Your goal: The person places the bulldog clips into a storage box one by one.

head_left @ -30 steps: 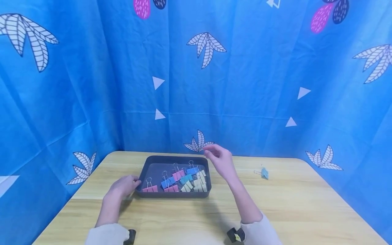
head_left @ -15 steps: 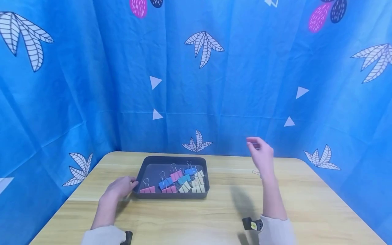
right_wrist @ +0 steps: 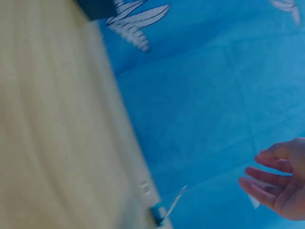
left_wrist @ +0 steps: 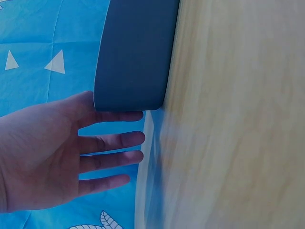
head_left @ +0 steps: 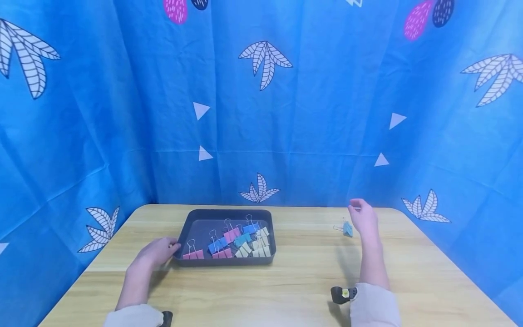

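Note:
A dark grey tray (head_left: 222, 262) on the table holds several binder clips in pink (head_left: 193, 255), blue, teal and pale yellow, mostly toward its right side. My left hand (head_left: 155, 252) holds the tray's left wall, thumb at the rim and index finger along the outside; the thumb's tip is hidden in the left wrist view. The other fingers (left_wrist: 112, 141) stretch straight. My right hand (head_left: 365, 219) hovers above the table's far right with nothing held, its fingers loosely bent. Just left of and below it lies a teal binder clip (head_left: 347, 229), apart from the hand.
The wooden table (head_left: 302, 277) ends at a blue patterned curtain (head_left: 327, 91) behind and along both sides. In the right wrist view, the tray's dark corner (right_wrist: 97, 7) shows at the top.
My right hand has moved right from above the tray's far right corner to beside the teal clip, and lowered lately. My left hand has stayed on the tray. The head view has shifted slightly.

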`<state>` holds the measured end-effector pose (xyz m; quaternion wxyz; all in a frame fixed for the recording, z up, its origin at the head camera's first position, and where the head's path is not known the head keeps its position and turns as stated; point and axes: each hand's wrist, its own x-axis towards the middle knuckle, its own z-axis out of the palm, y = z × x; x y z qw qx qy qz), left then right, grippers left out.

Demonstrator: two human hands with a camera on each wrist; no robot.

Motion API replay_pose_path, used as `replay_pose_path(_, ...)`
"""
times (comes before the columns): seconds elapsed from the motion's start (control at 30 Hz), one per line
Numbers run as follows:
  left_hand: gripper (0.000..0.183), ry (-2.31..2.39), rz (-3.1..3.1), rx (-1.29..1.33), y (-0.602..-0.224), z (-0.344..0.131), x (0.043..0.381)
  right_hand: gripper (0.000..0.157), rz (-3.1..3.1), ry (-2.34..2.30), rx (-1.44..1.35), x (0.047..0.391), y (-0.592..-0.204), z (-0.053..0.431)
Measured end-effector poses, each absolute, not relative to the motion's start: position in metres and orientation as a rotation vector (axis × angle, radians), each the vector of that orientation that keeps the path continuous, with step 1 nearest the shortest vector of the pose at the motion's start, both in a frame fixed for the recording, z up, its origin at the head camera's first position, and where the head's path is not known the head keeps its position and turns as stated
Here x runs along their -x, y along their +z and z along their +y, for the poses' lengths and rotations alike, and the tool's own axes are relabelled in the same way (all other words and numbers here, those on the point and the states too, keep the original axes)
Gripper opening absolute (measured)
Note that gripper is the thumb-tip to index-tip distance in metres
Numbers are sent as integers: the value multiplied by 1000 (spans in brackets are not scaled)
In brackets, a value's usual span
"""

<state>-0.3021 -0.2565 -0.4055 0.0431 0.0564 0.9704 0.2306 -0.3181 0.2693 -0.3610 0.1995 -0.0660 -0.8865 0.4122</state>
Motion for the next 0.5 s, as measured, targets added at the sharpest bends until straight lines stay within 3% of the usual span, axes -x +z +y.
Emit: replay_pose_path(0.5,42,688,2981,-192,-408,-259,304,51,-2913,1172,121,322,-410,283)
